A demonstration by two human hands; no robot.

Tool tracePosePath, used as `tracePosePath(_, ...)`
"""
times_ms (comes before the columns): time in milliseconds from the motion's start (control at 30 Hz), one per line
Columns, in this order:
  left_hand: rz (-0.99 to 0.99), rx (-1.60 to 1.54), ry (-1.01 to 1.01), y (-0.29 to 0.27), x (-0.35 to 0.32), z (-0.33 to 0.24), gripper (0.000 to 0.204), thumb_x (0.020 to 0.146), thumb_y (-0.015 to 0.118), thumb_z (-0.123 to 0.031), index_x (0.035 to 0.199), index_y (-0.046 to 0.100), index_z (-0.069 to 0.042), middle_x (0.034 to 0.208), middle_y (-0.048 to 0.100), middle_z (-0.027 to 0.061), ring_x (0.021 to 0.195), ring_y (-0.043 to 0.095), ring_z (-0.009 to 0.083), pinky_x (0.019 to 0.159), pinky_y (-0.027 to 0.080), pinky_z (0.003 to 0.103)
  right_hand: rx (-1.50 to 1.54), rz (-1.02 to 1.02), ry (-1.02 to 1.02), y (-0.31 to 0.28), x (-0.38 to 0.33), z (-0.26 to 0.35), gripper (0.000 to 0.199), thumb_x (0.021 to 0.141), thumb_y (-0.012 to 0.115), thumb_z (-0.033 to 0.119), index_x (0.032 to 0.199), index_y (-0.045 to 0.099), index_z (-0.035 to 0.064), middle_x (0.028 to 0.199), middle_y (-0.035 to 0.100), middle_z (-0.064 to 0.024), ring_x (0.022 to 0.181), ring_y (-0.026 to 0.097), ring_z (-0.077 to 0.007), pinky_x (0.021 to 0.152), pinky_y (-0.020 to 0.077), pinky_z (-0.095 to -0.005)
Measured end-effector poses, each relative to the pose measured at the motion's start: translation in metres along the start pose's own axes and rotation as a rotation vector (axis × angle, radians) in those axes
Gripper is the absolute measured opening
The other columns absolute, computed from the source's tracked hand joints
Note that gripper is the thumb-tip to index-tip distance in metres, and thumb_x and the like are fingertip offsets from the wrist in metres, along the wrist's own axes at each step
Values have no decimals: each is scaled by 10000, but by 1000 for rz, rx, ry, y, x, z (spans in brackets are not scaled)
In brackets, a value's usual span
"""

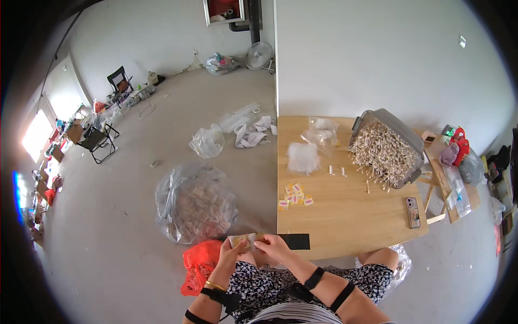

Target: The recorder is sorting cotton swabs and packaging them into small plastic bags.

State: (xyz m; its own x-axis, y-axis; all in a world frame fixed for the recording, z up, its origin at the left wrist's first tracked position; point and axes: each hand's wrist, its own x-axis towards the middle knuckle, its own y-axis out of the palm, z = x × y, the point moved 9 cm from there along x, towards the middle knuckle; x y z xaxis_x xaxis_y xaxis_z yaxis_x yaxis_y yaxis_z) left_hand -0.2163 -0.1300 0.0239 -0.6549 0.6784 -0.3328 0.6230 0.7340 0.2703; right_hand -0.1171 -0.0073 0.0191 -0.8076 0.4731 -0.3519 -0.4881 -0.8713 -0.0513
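Observation:
Over my lap, just off the table's near left corner, both hands meet at a small clear plastic packet (243,241) with something yellowish inside. My left hand (229,252) pinches its left part, while the fingers of my right hand (272,248) close on its right end. On the wooden table (340,229), a grey bin (402,129) lies tipped, with many cotton swabs (380,151) spilling out. A few swabs (338,171) lie in a small group left of it. Small yellow-and-white cards (295,195) are scattered near the left edge, below clear plastic bags (303,158).
A black strip (295,241) lies at the table's near left corner, and a phone (413,212) near the right edge. On the floor to the left stand a large clear bag of packets (197,202) and a red bag (199,267). Farther back are loose plastic (208,141) and white straps (252,135).

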Motion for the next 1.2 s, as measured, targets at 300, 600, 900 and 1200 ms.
tracePosePath(300, 384, 338, 193, 77, -50, -52, 439, 889, 717, -86, 1279, 535, 1, 1106, 661, 44, 1020, 622, 123, 856, 504, 252, -488, -204, -660, -50, -109, 145, 106, 865, 676, 150, 908, 639, 61, 845, 608, -65, 807, 556, -221, 700, 477, -327)
tracePosePath(600, 540, 430, 260, 179, -103, -102, 246, 903, 687, -69, 1129, 653, 22, 970, 677, 4, 876, 592, 54, 761, 501, 241, -506, -324, -825, -88, -203, 205, 123, 815, 712, 108, 937, 699, 97, 864, 594, -55, 905, 517, -270, 808, 456, -357)
tracePosePath(900, 766, 349, 388, 240, -144, -123, 276, 879, 682, -11, 1153, 647, -5, 1037, 677, 3, 953, 609, 76, 820, 514, 265, -497, -468, -952, -117, -263, 207, 135, 809, 744, 100, 944, 741, 112, 982, 611, -50, 969, 513, -255, 815, 487, -331)
tracePosePath(1200, 883, 421, 375, 275, -163, -116, 244, 872, 669, 11, 1115, 657, -5, 1000, 677, 4, 914, 604, 63, 803, 502, 247, -529, -449, -966, -136, -296, 199, 163, 825, 732, 114, 986, 754, 129, 1090, 641, -61, 1018, 532, -266, 860, 477, -349)
